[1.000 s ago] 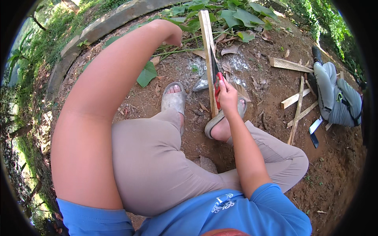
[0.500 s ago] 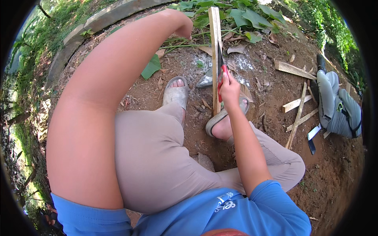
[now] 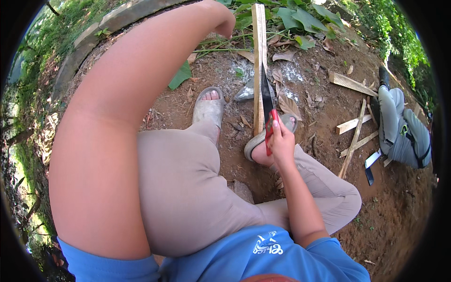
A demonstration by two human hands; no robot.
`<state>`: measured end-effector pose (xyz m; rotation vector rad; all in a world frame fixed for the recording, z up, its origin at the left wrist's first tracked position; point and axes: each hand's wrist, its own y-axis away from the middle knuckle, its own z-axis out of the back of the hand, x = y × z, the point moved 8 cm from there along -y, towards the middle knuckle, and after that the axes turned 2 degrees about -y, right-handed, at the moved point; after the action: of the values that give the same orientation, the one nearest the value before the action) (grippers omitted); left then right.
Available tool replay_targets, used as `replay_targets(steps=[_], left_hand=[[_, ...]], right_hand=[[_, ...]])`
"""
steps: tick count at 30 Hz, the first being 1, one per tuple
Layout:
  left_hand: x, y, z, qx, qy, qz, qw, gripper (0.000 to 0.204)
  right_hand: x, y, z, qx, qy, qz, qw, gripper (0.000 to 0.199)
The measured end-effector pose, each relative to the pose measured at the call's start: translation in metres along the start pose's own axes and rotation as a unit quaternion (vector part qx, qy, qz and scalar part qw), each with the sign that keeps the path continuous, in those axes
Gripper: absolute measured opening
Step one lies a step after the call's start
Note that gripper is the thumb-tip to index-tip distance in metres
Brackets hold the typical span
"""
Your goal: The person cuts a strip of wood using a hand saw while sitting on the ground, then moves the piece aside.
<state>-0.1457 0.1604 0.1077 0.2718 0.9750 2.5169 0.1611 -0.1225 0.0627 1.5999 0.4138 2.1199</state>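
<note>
My right hand (image 3: 283, 144) is wrapped round the red handle of a hand saw (image 3: 268, 91). Its dark blade runs away from me along the right side of a long pale wooden strip (image 3: 259, 51) and touches or overlaps it near the blade's far end. The strip points away from my feet, passing over a grey stone (image 3: 244, 92); its near end lies beside my right sandal (image 3: 254, 144). My left arm reaches far forward, with the left hand (image 3: 226, 28) bent down left of the strip's far part. The fingers of that hand are hidden.
Several wooden offcuts (image 3: 352, 124) lie on the soil to the right, near a white-and-black tool (image 3: 372, 164) and a grey bag-like bundle (image 3: 405, 134). Green leafy vines (image 3: 300, 19) spread around the strip's far end. A concrete kerb (image 3: 122, 19) curves along the far left.
My right hand has drawn the saw back toward me and slightly right, so more of the blade shows. The left arm has shifted only a little.
</note>
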Motion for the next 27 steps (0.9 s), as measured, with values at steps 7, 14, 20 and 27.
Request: replay_targets(steps=[7,14,20,27], left_hand=[[-0.030,0.012,0.006,0.008,-0.018,0.009,1.000,0.060],[-0.012,0.016,0.003,-0.008,-0.010,0.018,1.000,0.059],[-0.020,0.011,0.013,-0.015,-0.024,-0.004,1.000,0.060],[-0.029,0.012,0.019,-0.044,-0.044,0.002,0.998,0.059]], right_hand=[[0.029,-0.098,-0.040,0.004,-0.060,0.067,0.996,0.042],[-0.008,0.013,-0.001,0.006,-0.010,-0.021,1.000,0.041],[0.011,-0.045,-0.024,-0.043,0.021,0.112,0.993,0.041],[0.014,-0.061,-0.017,0.017,-0.054,0.039,0.998,0.042]])
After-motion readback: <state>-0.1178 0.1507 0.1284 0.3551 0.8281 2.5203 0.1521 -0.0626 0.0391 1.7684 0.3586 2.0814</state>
